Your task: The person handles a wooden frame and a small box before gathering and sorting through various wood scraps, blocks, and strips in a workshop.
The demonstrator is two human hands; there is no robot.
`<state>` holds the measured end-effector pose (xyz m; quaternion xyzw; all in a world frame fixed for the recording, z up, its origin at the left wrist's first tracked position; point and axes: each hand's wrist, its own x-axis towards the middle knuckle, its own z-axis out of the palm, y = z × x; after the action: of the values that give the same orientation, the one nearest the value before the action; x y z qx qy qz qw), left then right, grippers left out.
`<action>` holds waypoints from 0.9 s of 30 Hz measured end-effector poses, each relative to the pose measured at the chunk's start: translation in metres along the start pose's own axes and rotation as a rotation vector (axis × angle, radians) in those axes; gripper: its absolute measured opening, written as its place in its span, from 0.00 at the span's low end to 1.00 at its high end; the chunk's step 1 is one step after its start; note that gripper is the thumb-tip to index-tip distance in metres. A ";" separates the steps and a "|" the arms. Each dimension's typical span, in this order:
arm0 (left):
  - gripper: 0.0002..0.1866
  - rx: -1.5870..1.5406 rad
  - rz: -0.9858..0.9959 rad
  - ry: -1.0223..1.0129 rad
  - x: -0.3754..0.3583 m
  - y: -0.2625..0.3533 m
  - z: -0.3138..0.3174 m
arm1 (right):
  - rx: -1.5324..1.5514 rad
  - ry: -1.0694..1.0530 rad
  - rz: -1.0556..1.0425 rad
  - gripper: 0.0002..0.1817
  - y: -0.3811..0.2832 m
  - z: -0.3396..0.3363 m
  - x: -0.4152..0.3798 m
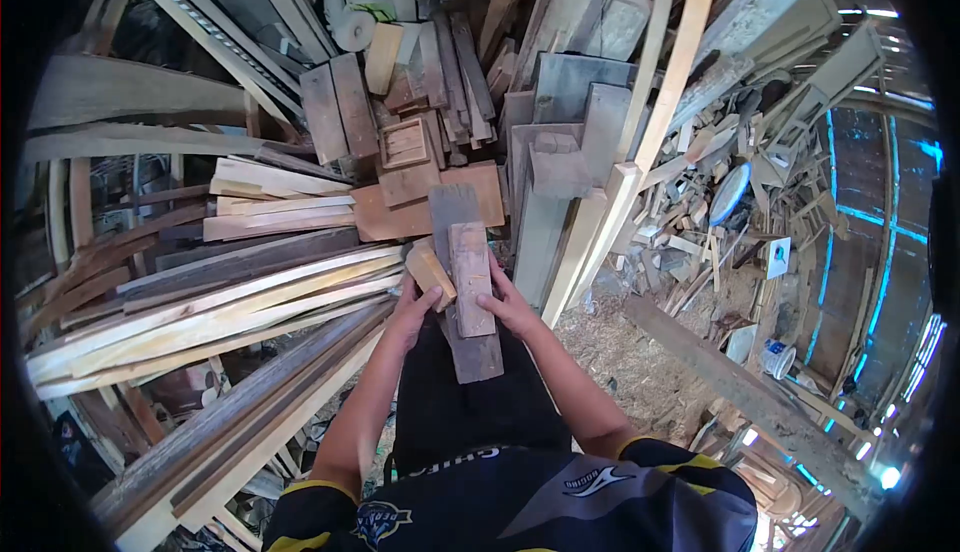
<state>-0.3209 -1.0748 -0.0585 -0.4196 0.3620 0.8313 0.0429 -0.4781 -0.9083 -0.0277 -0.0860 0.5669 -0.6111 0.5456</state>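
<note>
In front of the wood pile (pixel 240 282), a small block (pixel 430 272) was gripped by the left hand (pixel 412 310). A short plank (pixel 470 279), lying on a darker board (pixel 462 287), was grasped by the right hand (pixel 508 304).

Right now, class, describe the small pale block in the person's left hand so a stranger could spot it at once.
Start at the big pile of long pale planks on the left and follow them to their right-hand ends. There the left hand holds a short wood block. It is stubby and light tan, unlike the longer brown boards beside it.

Stacked timber (pixel 200 302), sawdust floor (pixel 630 362), daylit gaps
</note>
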 end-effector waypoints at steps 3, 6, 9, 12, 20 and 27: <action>0.47 0.028 -0.003 -0.023 0.075 -0.025 -0.012 | -0.003 0.017 -0.009 0.57 0.042 -0.043 0.049; 0.47 0.097 -0.017 -0.011 0.159 -0.051 -0.028 | 0.005 0.041 -0.009 0.56 0.083 -0.086 0.108; 0.42 0.002 -0.051 0.031 0.230 -0.053 -0.035 | -0.061 0.081 0.068 0.54 0.128 -0.129 0.168; 0.41 0.046 0.014 0.027 0.298 -0.073 -0.062 | -0.024 0.074 0.120 0.52 0.150 -0.153 0.224; 0.39 -0.072 0.095 0.009 0.375 -0.082 -0.092 | -0.136 -0.015 -0.118 0.50 0.171 -0.175 0.304; 0.35 0.233 0.178 0.113 0.400 -0.086 -0.088 | -0.530 0.233 -0.163 0.47 0.206 -0.172 0.336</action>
<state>-0.4874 -1.1606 -0.4321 -0.4242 0.4938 0.7591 -0.0030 -0.6161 -1.0131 -0.4206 -0.1998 0.7566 -0.4894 0.3848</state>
